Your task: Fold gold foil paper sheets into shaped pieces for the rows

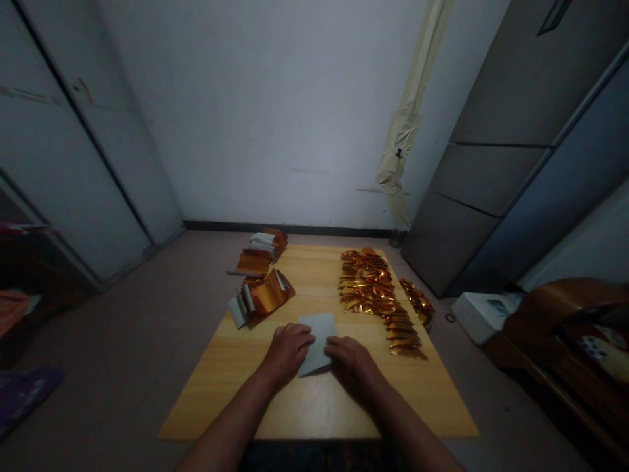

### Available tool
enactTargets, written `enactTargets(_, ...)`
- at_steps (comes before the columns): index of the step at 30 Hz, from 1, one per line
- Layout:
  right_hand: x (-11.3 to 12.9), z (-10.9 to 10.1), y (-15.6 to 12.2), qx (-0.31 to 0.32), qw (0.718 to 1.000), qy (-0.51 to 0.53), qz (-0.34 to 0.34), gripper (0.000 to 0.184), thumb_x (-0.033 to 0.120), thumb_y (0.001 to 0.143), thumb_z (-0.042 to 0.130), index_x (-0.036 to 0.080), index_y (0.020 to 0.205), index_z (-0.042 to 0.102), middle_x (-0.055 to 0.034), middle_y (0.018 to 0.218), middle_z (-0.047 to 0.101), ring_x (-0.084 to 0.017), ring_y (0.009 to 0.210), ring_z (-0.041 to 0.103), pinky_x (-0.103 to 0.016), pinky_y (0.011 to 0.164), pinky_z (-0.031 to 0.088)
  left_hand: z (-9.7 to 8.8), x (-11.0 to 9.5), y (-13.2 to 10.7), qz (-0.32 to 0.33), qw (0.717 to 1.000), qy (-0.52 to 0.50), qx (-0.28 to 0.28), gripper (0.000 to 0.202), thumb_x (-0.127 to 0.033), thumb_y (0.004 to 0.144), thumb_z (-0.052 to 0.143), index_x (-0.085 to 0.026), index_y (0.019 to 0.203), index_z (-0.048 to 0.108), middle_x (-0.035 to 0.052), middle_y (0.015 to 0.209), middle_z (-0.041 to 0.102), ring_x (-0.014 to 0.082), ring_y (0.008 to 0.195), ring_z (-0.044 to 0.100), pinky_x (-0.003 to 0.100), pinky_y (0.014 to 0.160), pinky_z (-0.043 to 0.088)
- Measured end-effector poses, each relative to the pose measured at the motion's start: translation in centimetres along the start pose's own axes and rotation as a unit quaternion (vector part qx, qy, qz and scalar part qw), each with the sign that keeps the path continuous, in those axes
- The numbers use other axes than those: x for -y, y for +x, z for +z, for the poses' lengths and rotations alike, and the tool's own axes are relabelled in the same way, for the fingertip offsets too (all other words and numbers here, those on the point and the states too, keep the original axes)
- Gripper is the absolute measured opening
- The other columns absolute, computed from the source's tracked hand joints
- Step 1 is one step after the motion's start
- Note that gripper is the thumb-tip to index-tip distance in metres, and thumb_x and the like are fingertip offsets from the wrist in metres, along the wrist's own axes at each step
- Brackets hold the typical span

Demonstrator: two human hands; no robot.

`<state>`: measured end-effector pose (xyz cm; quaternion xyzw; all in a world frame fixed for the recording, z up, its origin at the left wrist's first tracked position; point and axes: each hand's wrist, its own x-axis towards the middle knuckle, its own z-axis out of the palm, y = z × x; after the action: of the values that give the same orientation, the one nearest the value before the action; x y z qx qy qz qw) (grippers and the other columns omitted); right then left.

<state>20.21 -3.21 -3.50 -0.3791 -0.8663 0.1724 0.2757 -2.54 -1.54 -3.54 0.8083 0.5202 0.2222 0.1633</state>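
Touching one pale sheet (319,351) at 9 and 3 o'clock: left hand (289,351), right hand (352,360); grip, pinching or pressing, cannot be told. Desk (314,413), 1 o'clock of sheet: crinkled gold foil pieces (366,283).

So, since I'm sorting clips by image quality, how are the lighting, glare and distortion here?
Head view: dim overall, darkest toward the lower corners; bright glints on the gold foil pieces; a soft sheen on the near part of the wooden table; no strong glare on the pale paper; wide-angle stretch seemingly leans the refrigerator outward; the purple item looks soft.
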Motion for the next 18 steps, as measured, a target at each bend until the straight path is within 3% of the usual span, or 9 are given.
enactTargets(4,0.6,-0.9,1.1,0.016,0.997,-0.076,-0.016,0.03,0.017,0.085,0.057,0.023,0.112,0.066,-0.0098,0.125,0.063,-0.023,0.1,0.054,-0.038,0.09,0.039,0.0,0.5,0.1,0.004,1.0,-0.014,-0.002,0.032,-0.017,0.083,0.055,-0.029,0.107,0.073,0.0059,0.12,0.068,0.0243,0.112,0.057,0.044,0.095,0.039)
enactTargets(9,0.3,-0.7,2.7,-0.051,0.999,-0.013,0.003,0.016,0.02,0.085,0.058,0.023,0.095,0.071,-0.0071,0.113,0.066,-0.022,0.102,0.051,-0.037,0.091,0.036,-0.1,1.4,0.6,0.016,0.998,-0.058,-0.013,0.028,-0.016,0.083,0.055,-0.028,0.094,0.077,0.0055,0.112,0.072,0.0237,0.105,0.06,0.043,0.093,0.042)
enactTargets(12,-0.2,0.2,4.0,-0.089,0.991,0.075,0.067,0.013,0.021,0.083,0.058,0.022,0.083,0.071,-0.0059,0.099,0.068,-0.021,0.101,0.055,-0.034,0.088,0.04,-0.2,1.6,1.0,0.022,0.994,-0.109,-0.021,0.021,-0.018,0.08,0.06,-0.026,0.086,0.078,0.0062,0.103,0.075,0.0226,0.098,0.063,0.037,0.088,0.046)
enactTargets(15,-0.7,1.2,5.4,-0.12,0.962,0.175,0.172,0.016,0.022,0.082,0.053,0.019,0.078,0.068,-0.0034,0.081,0.065,-0.017,0.079,0.058,-0.026,0.071,0.042,-0.6,1.5,1.3,0.003,0.991,-0.134,-0.019,0.025,-0.019,0.081,0.056,-0.025,0.093,0.077,0.0051,0.096,0.075,0.0213,0.094,0.064,0.033,0.086,0.048)
enactTargets(18,-1.0,1.8,6.4,-0.148,0.947,0.164,0.233,0.017,0.027,0.079,0.053,0.018,0.072,0.066,-0.0008,0.07,0.06,-0.016,0.07,0.054,-0.024,0.063,0.037,-0.9,1.4,1.4,-0.033,0.991,-0.128,-0.032,0.034,-0.012,0.081,0.047,-0.023,0.1,0.072,0.0044,0.098,0.073,0.0197,0.096,0.063,0.03,0.088,0.047)
